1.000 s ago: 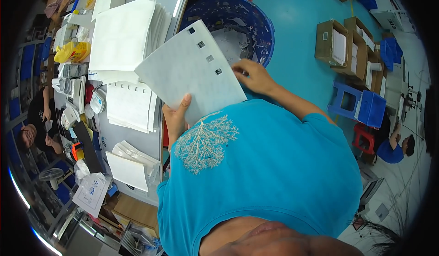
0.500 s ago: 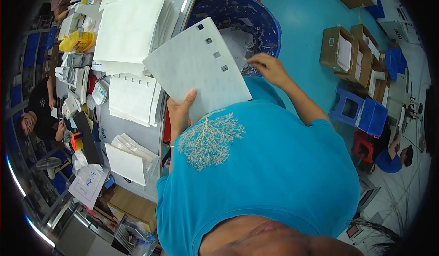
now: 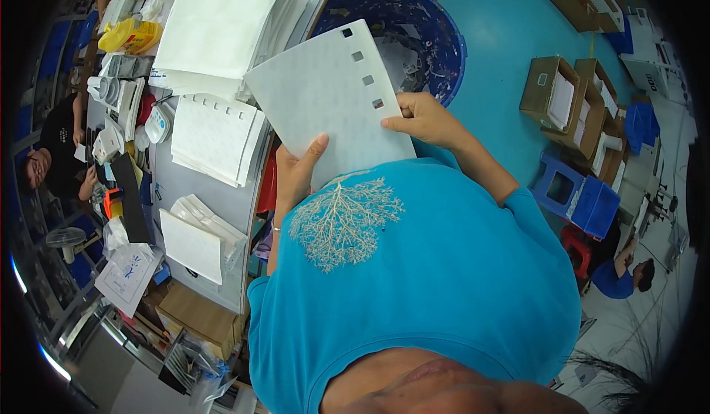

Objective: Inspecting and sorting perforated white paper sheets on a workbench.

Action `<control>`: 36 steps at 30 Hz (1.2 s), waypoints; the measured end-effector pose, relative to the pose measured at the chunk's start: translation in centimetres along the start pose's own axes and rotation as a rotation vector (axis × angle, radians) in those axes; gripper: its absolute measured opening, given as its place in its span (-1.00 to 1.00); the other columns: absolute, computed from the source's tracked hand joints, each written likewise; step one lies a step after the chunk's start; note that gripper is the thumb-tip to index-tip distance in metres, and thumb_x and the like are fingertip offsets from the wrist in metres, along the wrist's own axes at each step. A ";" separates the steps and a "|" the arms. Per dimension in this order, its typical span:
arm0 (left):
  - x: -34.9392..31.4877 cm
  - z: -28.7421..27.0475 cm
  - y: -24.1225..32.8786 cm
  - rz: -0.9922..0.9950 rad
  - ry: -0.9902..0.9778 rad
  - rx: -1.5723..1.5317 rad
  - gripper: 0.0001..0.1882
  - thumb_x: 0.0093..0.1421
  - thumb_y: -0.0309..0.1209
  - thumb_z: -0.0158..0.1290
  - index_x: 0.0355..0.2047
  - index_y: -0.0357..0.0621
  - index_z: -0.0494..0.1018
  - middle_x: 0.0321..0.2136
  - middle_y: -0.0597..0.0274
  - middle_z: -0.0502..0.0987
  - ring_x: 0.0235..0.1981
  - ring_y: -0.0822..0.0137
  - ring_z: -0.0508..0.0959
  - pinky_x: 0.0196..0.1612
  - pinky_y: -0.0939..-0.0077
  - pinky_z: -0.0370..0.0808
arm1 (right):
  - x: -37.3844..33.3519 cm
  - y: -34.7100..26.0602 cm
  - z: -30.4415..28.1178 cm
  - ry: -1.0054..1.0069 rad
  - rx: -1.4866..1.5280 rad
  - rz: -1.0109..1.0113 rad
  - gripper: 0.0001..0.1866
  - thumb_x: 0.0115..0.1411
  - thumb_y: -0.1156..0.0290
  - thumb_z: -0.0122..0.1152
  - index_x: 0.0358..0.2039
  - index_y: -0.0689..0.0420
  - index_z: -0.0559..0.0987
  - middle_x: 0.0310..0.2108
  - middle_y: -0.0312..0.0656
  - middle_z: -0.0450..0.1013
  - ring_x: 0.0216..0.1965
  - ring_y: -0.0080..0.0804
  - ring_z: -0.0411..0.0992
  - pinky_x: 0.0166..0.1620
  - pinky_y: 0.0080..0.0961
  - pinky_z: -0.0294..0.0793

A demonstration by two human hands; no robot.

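A white sheet (image 3: 318, 81) with a row of several small square holes along its right side is held tilted in front of my body. My left hand (image 3: 297, 173) grips its near left edge, thumb on top and fingers underneath. At the right edge, beside the nearest hole, my right hand (image 3: 425, 122) pinches the sheet, with some fingers hidden beneath. A bit of dark and reddish colour shows in that nearest hole. Just beyond the sheet stands a blue round bin (image 3: 447, 44) with paper scraps inside.
On the grey table (image 3: 196, 181) at left lie a tall stack of white sheets (image 3: 214, 25), a smaller notched stack (image 3: 214, 144) and a plastic-wrapped pack (image 3: 191, 242). Cardboard boxes (image 3: 543, 103) and a blue stool (image 3: 555, 181) stand at right. Two people sit farther off.
My right hand has moved from beside the bin onto the sheet's right edge and taken hold there. The left hand keeps its grip, and the view has shifted slightly.
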State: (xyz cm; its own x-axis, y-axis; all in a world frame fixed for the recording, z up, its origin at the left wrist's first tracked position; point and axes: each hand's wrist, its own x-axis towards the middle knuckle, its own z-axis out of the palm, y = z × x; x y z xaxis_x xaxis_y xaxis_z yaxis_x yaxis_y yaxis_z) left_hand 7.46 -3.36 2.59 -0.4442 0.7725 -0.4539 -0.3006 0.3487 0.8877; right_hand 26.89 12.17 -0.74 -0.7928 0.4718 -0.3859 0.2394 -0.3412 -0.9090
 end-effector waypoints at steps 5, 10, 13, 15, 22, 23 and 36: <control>0.1 -0.3 -0.9 0.069 0.012 0.018 -0.59 0.13 -0.33 0.19 -0.11 -0.37 0.44 -0.23 0.05 0.55 -0.22 0.33 0.52 -0.13 0.45 0.43 | -0.6 -0.7 0.3 0.020 -0.100 -0.006 -0.69 0.04 0.44 0.18 -0.21 0.36 0.53 -0.37 -0.09 0.56 -0.35 -0.52 0.51 -0.29 -0.56 0.48; -0.5 0.5 -0.3 0.116 0.004 0.066 -0.65 0.15 -0.35 0.17 -0.15 -0.37 0.46 -0.26 0.08 0.56 -0.24 0.37 0.52 -0.15 0.48 0.43 | -0.5 -0.5 1.5 0.171 -0.488 -0.094 -0.62 -0.02 0.32 0.16 -0.21 0.28 0.51 -0.40 0.07 0.53 -0.40 -0.14 0.53 -0.28 -0.36 0.48; -1.1 1.2 0.3 0.139 -0.027 0.091 -0.68 0.16 -0.36 0.16 -0.17 -0.37 0.47 -0.28 0.09 0.56 -0.25 0.39 0.52 -0.17 0.49 0.42 | 0.0 0.2 2.7 0.296 -0.586 -0.077 -0.58 -0.04 0.29 0.14 -0.16 0.23 0.49 -0.40 0.12 0.51 -0.37 0.02 0.50 -0.27 -0.28 0.48; -1.3 1.4 0.6 0.132 -0.005 0.134 -0.68 0.17 -0.36 0.16 -0.18 -0.39 0.47 -0.29 0.08 0.57 -0.25 0.38 0.52 -0.16 0.50 0.42 | -0.1 0.3 2.8 0.363 -0.618 -0.049 -0.57 -0.04 0.29 0.14 -0.14 0.22 0.48 -0.40 0.14 0.50 -0.36 0.06 0.49 -0.27 -0.26 0.48; -0.2 0.3 -0.8 0.137 0.069 0.093 -0.61 0.13 -0.36 0.19 -0.12 -0.39 0.44 -0.23 0.06 0.54 -0.21 0.35 0.51 -0.11 0.45 0.41 | -1.4 1.4 0.3 -0.011 0.050 -0.034 -0.64 0.20 0.38 0.11 -0.03 0.28 0.44 -0.26 -0.16 0.52 -0.22 -0.51 0.47 -0.14 -0.52 0.44; -0.1 0.0 -1.1 0.120 0.072 0.022 -0.58 0.11 -0.37 0.21 -0.10 -0.39 0.42 -0.21 0.06 0.53 -0.19 0.34 0.50 -0.09 0.45 0.41 | -1.9 1.0 0.3 -0.049 0.070 0.021 -0.64 0.18 0.40 0.13 -0.04 0.29 0.44 -0.28 -0.16 0.52 -0.24 -0.52 0.47 -0.16 -0.54 0.44; 0.1 0.5 -1.6 0.044 0.109 -0.073 -0.53 0.08 -0.35 0.24 -0.08 -0.39 0.39 -0.21 0.06 0.51 -0.18 0.34 0.49 -0.06 0.47 0.38 | -1.3 1.3 2.0 0.151 -0.724 0.047 -0.54 -0.02 0.31 0.09 -0.08 0.23 0.41 -0.34 0.12 0.50 -0.34 0.02 0.51 -0.24 -0.21 0.47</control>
State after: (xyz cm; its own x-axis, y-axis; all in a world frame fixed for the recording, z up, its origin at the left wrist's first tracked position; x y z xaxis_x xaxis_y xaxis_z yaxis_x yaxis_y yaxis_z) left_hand 8.34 -3.57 1.21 -0.5463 0.7226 -0.4235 -0.3378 0.2726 0.9009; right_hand 27.11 9.46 -1.09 -0.6996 0.5943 -0.3967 0.6221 0.2335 -0.7473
